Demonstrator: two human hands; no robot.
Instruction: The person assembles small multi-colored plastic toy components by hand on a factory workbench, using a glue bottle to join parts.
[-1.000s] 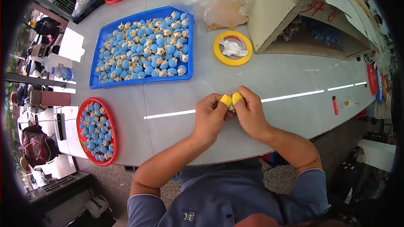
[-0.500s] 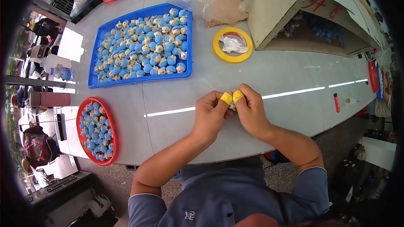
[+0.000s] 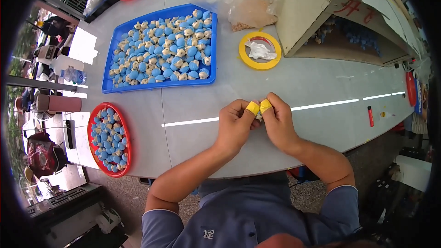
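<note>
Pinching a small blue-and-cream piece (image 3: 259, 116) just right of the frame's centre, I am closing my left hand (image 3: 233, 126) and right hand (image 3: 281, 126) around it from both sides, yellow-wrapped thumbs (image 3: 252, 107) side by side on top; my fingers are hiding most of it, so I cannot tell how each fingertip is bearing. It is resembling the rounded pieces (image 3: 163, 50) filling the blue tray (image 3: 138, 88) at upper left and the red basin (image 3: 129, 147) at lower left. I am judging it light, perhaps slightly rubbery, hardly slippery, and favouring its rounded sides over any small protruding parts
</note>
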